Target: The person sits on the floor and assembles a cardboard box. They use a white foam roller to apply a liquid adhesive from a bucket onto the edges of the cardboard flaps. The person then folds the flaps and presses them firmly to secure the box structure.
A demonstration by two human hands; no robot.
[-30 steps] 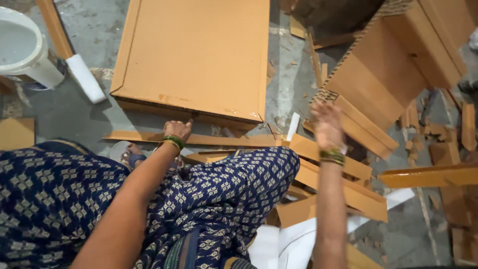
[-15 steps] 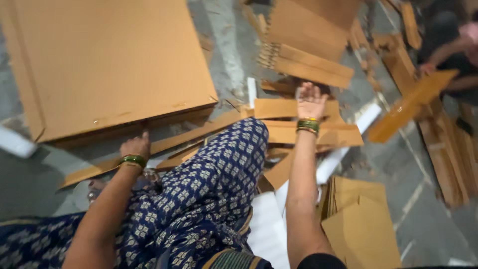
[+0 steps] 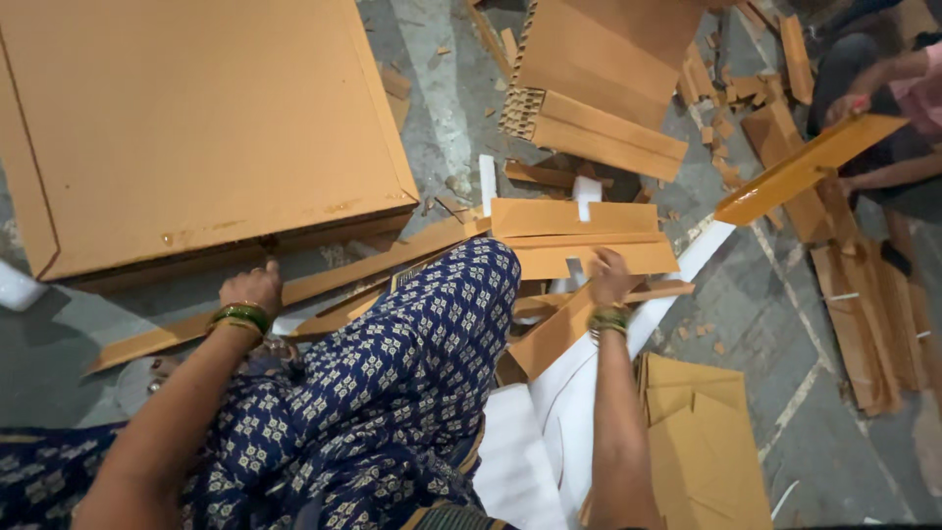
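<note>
I sit on a grey floor, my knee in blue patterned cloth [image 3: 412, 363] between my arms. My left hand [image 3: 252, 289], with green bangles at the wrist, rests on a long narrow cardboard strip [image 3: 324, 280] that lies below a large flat cardboard sheet [image 3: 196, 128]; whether the fingers grip it I cannot tell. My right hand [image 3: 608, 277] presses on a pile of folded cardboard pieces [image 3: 574, 236], fingers curled at the edge of one piece.
A stack of corrugated cardboard [image 3: 599, 88] lies ahead. At the upper right another person's hand [image 3: 846, 106] holds a long cardboard piece [image 3: 805, 167]. White sheets [image 3: 549, 432] and flat cardboard [image 3: 702, 442] lie by my right arm. Scraps litter the floor.
The view has swung left and down. My right hand has drawn back from its raised reach and come down onto the cardboard pile. My left hand stays on the strip.
</note>
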